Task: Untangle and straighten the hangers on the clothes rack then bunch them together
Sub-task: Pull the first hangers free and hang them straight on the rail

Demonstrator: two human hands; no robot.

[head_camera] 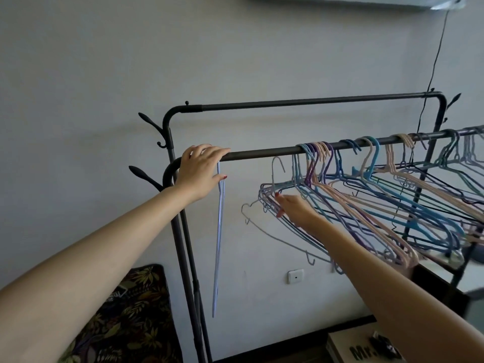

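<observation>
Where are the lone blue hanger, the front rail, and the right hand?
lone blue hanger [219,231]: head view, mid shaft.
front rail [262,154]: head view, bare stretch.
right hand [294,209]: head view, back of hand.

Head camera looks forward, seemingly slightly upward, close at the rack [262,154].

Box [366,347] — reads "Mr."

Leaf-patterned cloth [125,315] lower left — wall socket [296,276], lettered box [364,348].
</observation>
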